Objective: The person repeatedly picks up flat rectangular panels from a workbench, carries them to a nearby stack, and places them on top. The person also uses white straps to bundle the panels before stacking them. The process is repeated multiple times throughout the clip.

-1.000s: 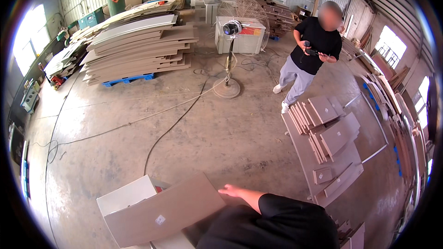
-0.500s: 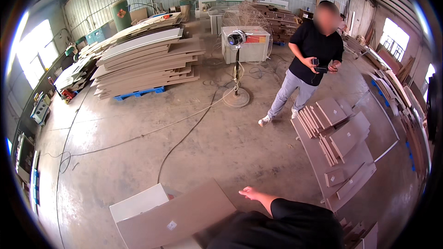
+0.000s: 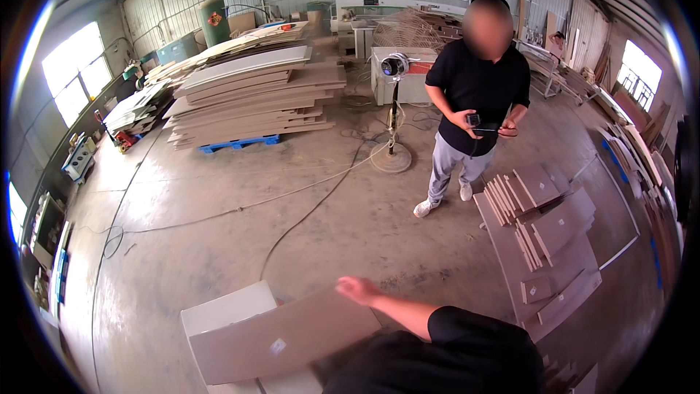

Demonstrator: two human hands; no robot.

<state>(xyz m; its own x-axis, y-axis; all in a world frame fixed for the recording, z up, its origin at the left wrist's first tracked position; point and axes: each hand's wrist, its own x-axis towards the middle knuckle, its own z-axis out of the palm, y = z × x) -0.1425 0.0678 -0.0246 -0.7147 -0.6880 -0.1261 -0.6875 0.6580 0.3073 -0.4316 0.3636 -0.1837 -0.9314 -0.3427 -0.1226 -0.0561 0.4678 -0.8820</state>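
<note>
My right hand [image 3: 359,291] reaches in from the lower right, its forearm bare below a short black sleeve. It is at the far right corner of a large brown panel [image 3: 313,337] with a small white label. The fingers are smeared, so whether they touch or grip the panel cannot be told. Beneath and behind that panel lies a white panel or box [image 3: 230,310], partly covered. My left hand is out of view.
A person [image 3: 477,80] in a black shirt stands ahead, holding a small black device. Right of them, cut panels [image 3: 561,222] lie on a larger board. Stacked boards [image 3: 248,106] rest on a blue pallet, near a pedestal fan [image 3: 394,113]. Cables [image 3: 306,213] cross the concrete floor.
My right hand has moved left, to the brown panel's far corner. The view has shifted, and the person ahead stands nearer, turned slightly differently.
</note>
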